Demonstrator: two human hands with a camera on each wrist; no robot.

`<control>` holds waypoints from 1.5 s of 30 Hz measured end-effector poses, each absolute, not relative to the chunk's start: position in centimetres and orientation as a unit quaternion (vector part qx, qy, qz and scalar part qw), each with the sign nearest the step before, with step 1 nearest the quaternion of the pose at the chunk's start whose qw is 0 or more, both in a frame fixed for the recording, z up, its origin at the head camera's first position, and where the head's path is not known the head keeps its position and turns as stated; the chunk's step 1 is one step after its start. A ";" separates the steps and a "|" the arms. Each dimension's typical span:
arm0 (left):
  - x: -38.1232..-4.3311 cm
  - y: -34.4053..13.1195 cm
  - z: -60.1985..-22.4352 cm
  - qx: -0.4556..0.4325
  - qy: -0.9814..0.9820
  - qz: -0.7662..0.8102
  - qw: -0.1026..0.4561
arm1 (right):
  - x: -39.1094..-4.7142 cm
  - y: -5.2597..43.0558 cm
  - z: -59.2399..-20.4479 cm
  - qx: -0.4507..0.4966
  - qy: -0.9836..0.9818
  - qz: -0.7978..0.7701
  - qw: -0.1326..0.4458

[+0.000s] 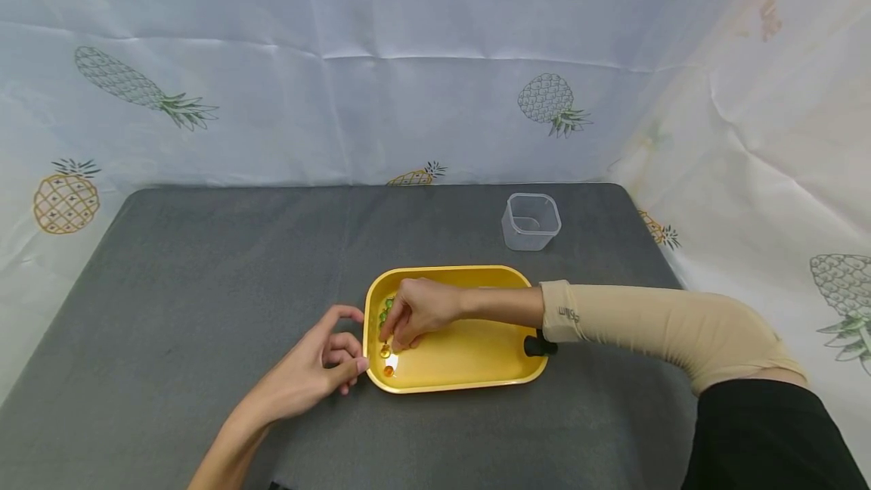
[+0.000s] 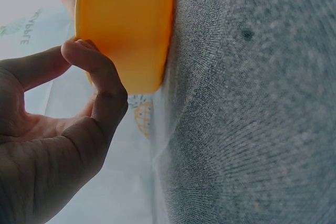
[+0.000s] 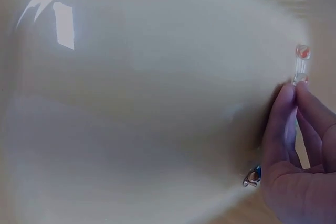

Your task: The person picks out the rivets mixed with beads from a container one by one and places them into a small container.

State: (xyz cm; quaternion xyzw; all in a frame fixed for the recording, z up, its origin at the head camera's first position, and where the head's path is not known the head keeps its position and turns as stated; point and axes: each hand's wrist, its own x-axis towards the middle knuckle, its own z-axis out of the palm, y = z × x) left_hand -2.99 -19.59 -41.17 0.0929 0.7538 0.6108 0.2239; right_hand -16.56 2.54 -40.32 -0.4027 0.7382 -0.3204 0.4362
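Observation:
The yellow tray [image 1: 469,373] has several small glass marbles lined along its left end, among them a green marble [image 1: 389,302], a yellow marble [image 1: 384,351] and an orange marble [image 1: 389,371]. My left hand [image 1: 313,369] holds the tray's left rim, thumb and index fingertips at the edge. Reaching across the tray from the right, my right hand [image 1: 423,310] points its fingers down at the marble row. In the right wrist view its thumb and index fingertips pinch at a clear marble [image 3: 301,78], beside a marble with a reddish core [image 3: 303,51]. Its fingers partly hide the row.
A clear square plastic container [image 1: 531,222] stands behind the tray to the right. Below my right forearm, a black item [image 1: 540,344] overlaps the tray's right rim. The grey tabletop [image 1: 204,286] meets a pineapple-print cloth [image 1: 374,112] at the back and right.

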 end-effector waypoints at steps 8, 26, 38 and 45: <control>-2.9 -19.6 -41.2 0.096 0.753 0.613 0.222 | -16.5 2.3 -40.6 -0.404 0.741 -0.323 0.427; -2.9 -19.6 -41.1 0.093 0.755 0.610 0.222 | -15.9 2.1 -40.3 -0.415 0.773 -0.276 0.393; -2.8 -19.6 -41.1 0.100 0.754 0.612 0.219 | -15.9 1.1 -39.8 -0.444 0.779 -0.224 0.383; -2.8 -19.7 -41.0 0.094 0.754 0.611 0.224 | -15.8 0.8 -39.7 -0.449 0.782 -0.215 0.376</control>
